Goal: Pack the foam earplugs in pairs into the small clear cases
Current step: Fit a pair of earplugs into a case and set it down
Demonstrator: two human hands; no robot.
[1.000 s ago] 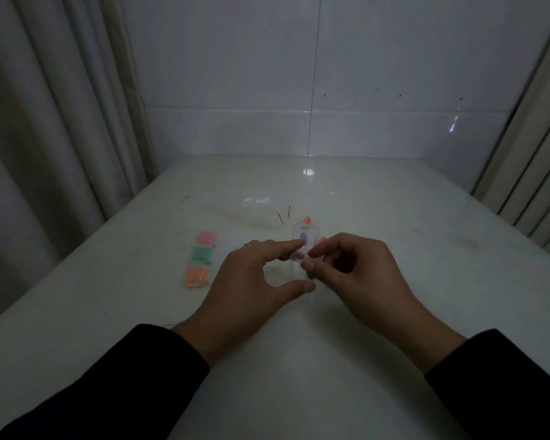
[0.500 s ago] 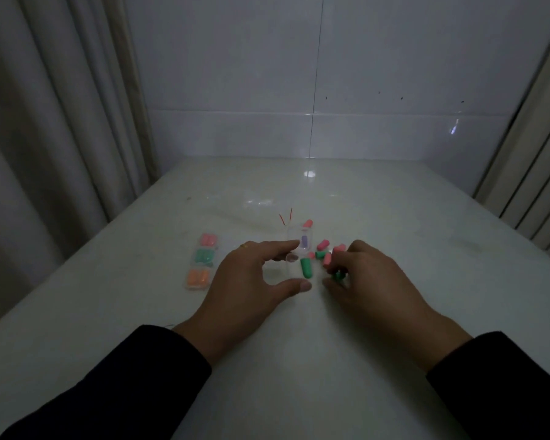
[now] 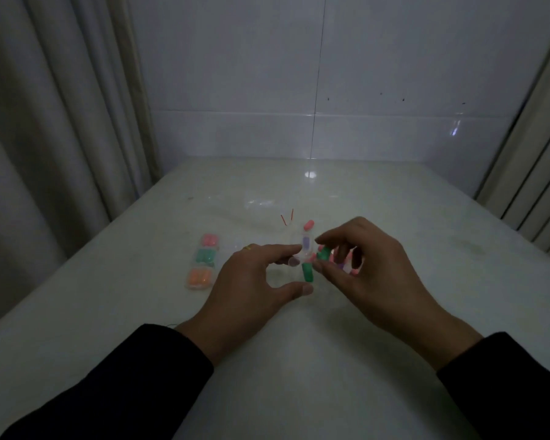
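Grip of the right hand (image 3: 372,268) is closed on a green earplug (image 3: 323,254); an open clear case (image 3: 305,249) is steadied by the left hand (image 3: 254,281).
Three filled cases (image 3: 204,260) are lined up on the counter (image 3: 299,360) to the left; a purple plug is seen in the open case, so its pair seems unfinished. Loose earplugs (image 3: 308,272) are crowded under the fingers, partly hidden.

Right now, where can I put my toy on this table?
Bare tabletop lies right of the right hand, and near you between the sleeves. It is crowded round the open case, loose earplugs and three filled cases.
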